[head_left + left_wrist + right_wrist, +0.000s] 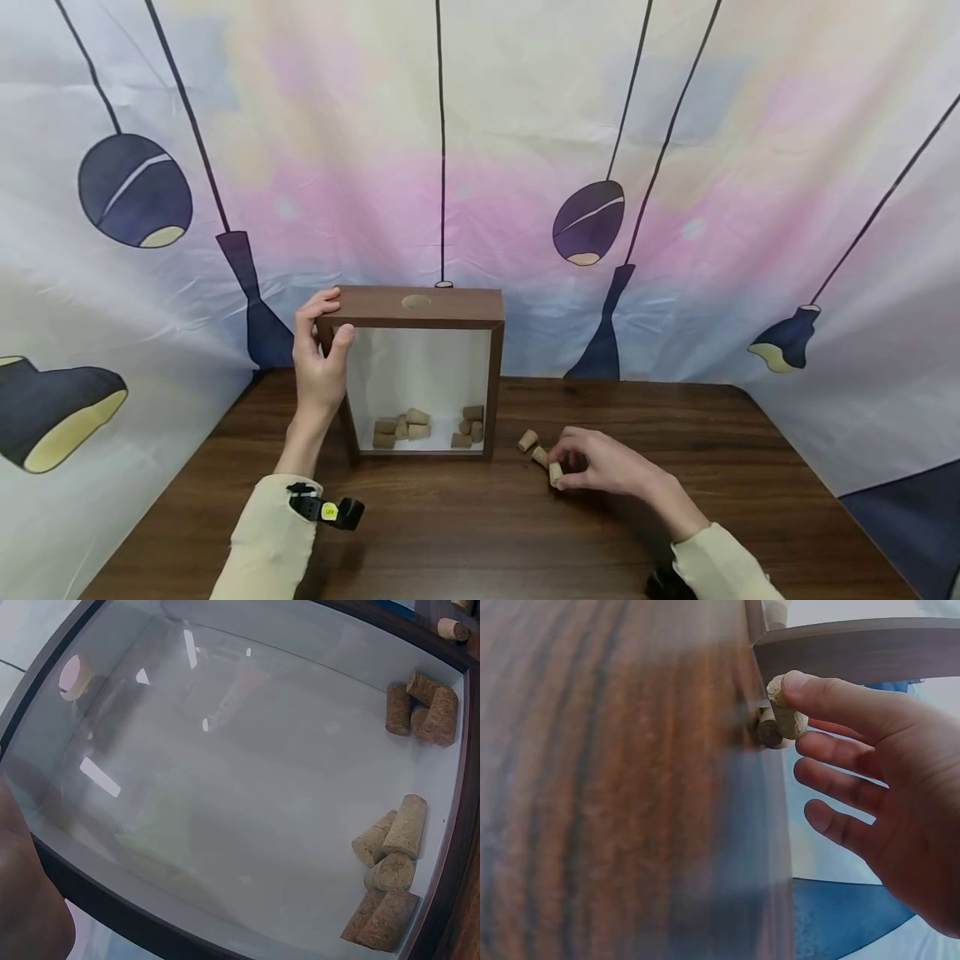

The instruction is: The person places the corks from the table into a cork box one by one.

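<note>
Our left hand [318,367] grips the upright glass-fronted frame [420,307], corks [408,425] heaped inside. Our right hand [600,462] pinches a tan, seemingly tapered cork [555,474]

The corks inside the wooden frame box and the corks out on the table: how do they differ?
The corks inside the frame box lie heaped behind its glass in two small clusters; the corks on the table lie loose in the open. Nobody touches the boxed ones, while the right hand pinches one table cork in its fingers. Both sets look alike: tan, tapered stoppers.
</note>
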A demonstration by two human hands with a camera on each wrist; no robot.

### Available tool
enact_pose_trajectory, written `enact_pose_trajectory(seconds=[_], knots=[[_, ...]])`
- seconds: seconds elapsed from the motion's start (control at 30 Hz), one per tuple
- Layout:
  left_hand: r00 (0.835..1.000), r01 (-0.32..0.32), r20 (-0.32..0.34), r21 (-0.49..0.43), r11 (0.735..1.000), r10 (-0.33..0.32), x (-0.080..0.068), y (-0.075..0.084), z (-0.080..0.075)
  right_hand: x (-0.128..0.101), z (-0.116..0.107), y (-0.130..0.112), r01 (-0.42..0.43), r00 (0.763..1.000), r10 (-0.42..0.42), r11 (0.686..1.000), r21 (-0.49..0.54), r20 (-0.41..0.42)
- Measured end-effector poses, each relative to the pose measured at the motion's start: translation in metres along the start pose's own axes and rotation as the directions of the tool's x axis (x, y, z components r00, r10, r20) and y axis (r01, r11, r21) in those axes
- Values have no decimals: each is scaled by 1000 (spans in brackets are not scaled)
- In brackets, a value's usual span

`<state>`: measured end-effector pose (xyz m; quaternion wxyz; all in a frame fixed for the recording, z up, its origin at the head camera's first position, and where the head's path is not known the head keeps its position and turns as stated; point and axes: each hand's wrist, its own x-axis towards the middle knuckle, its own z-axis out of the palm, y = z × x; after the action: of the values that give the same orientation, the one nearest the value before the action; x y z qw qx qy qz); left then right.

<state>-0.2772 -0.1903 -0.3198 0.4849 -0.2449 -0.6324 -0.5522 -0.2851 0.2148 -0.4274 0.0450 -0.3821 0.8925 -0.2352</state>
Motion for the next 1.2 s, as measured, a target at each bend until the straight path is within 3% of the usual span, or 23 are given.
enact_pose_trajectory(seconds=[0.1, 0.33, 0.63, 1.2], knots=[[1000, 5, -2, 2, 1000, -5, -1, -4, -1, 1, -4, -3, 21, 999, -21, 1000, -10, -23], [1000, 1, -12, 11, 1000, -1, -4, -34, -5, 4, -15, -14, 68, 993, -74, 995, -70, -97], [1000, -13, 0, 1, 1000, 13, -4, -36, -6, 12, -38, -33, 108, 980, -126, 987, -115, -156], [1000, -4, -3, 5, 1000, 4, -4, -37, -6, 32, -89, -71, 283, 887, -348, 929, -238, -305]])
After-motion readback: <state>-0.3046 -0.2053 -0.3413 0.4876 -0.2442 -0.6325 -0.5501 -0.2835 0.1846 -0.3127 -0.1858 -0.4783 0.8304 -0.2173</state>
